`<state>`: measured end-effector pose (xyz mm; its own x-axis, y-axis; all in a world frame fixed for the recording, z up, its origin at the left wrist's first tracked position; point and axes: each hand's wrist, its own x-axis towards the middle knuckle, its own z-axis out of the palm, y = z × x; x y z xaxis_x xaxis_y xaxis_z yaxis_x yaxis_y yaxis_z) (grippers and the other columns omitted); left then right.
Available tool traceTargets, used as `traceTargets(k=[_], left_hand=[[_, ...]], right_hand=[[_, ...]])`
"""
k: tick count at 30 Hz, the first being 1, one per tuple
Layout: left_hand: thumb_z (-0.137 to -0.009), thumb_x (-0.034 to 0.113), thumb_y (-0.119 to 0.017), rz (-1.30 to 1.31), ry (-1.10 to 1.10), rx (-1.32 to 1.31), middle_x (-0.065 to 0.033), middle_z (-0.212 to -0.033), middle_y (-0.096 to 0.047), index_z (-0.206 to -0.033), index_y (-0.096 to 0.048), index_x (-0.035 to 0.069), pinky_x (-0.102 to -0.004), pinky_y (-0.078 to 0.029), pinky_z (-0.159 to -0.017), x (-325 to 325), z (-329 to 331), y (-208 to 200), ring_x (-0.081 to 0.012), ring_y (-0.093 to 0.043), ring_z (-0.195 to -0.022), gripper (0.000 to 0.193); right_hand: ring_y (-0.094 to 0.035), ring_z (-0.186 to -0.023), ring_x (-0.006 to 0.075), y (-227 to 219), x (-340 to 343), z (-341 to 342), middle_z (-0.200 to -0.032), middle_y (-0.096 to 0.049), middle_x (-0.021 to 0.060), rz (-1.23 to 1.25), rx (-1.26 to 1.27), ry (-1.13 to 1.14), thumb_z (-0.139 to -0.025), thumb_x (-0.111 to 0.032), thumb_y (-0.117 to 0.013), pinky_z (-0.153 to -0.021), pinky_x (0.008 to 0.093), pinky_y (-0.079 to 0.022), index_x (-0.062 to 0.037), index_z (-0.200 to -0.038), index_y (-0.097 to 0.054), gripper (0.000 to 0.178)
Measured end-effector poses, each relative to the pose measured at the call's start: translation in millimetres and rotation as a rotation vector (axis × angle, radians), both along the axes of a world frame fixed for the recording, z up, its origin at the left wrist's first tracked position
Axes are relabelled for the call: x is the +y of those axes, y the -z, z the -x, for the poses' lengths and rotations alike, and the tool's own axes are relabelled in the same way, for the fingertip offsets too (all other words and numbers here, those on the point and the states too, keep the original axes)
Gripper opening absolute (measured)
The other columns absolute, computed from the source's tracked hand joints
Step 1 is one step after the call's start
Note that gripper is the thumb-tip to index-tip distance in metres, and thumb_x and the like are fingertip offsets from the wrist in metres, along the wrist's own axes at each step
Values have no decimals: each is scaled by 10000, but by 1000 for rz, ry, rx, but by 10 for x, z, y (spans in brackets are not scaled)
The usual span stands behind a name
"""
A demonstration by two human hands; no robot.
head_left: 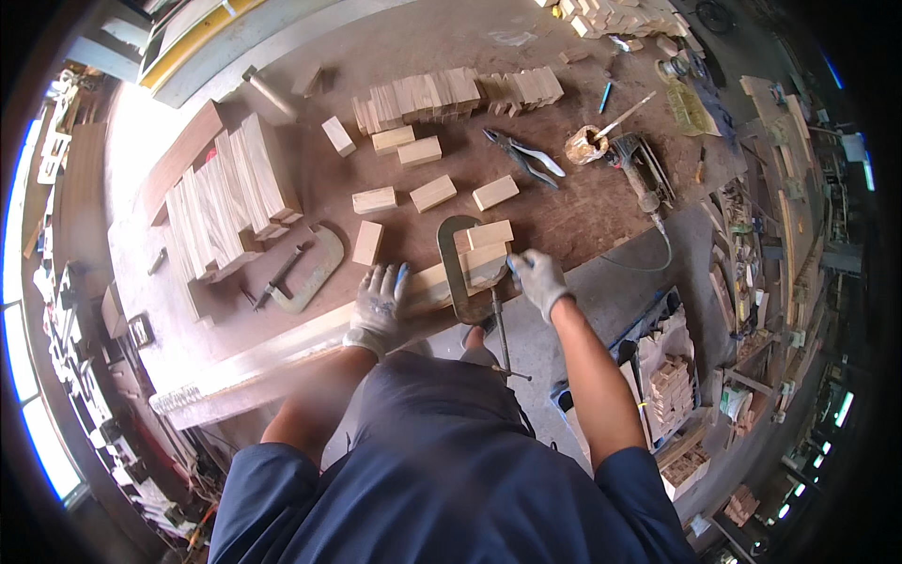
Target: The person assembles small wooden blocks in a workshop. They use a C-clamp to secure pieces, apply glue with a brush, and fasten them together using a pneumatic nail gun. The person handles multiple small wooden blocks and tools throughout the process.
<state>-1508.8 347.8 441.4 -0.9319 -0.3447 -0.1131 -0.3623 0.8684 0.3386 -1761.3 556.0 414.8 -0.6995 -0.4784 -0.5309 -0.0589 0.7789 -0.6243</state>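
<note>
My left hand (376, 310), in a pale work glove, lies with fingers stretched on a long wooden board (324, 324) along the table's near edge. My right hand (541, 282), gloved too, is closed at the right end of two stacked wooden blocks (488, 246); what its fingers hold, if anything, cannot be made out. A bit of blue shows at the thumb side of each glove. Between the hands a C-clamp (452, 273) grips the table edge by the blocks, its screw hanging below. Several loose wooden blocks (434, 194) lie just beyond.
A second C-clamp (320, 269) lies left, beside stacked wooden boards (230, 193). Rows of wood pieces (418, 98) stand farther back. Pliers (526, 157), a glue pot (586, 145) with a stick and a corded power tool (642, 174) lie right. A crate of blocks (669, 381) stands below the table.
</note>
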Motion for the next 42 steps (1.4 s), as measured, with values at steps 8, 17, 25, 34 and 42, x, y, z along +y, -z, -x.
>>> traceTargets(k=[8,17,25,34,42], left_hand=[[-721,558,-782,-79,-8,38,-253,-1416,-488,-1454,-416,-6,-528,-325,-1131,-19,-32,-58,-440,-434,-1333,995],[-826,387,-750,-532,-294,112,-222,-1311,-578,-1382,-512,-1,-473,-394,-1072,-13,522,-144,-394,-509,-1254,719],[-927,190,-711,-959,-565,161,-73,-938,-713,-1150,-678,-19,-312,-524,-733,-71,1103,183,-131,-623,-803,308],[-945,139,-684,-932,-528,61,-39,-866,-710,-1062,-716,-11,-286,-492,-642,-174,1232,335,-98,-580,-718,193],[-922,102,-685,-948,-576,47,-55,-876,-722,-1040,-718,-27,-285,-509,-661,-154,1271,253,-113,-619,-731,178]], right_hand=[[-667,-549,215,-73,1383,-1082,-673,-688,105,-65,-260,597,-997,-502,-543,-490,325,-513,-7,-834,-696,544],[-538,-482,193,64,1557,-1695,-662,-663,83,-27,-1158,836,-922,-809,-323,-426,304,-376,-17,-899,-703,879],[-566,-567,189,364,1465,-1839,-807,-684,83,588,-1691,1018,-949,-738,-398,-470,277,-412,24,-1055,-685,822],[-601,-710,167,328,1378,-1921,-878,-652,56,837,-1702,1125,-1019,-506,-510,-609,262,-476,-36,-1078,-644,492],[-598,-672,148,238,1149,-2116,-797,-636,42,693,-992,1120,-1001,-220,-613,-627,291,-509,-46,-959,-611,178]])
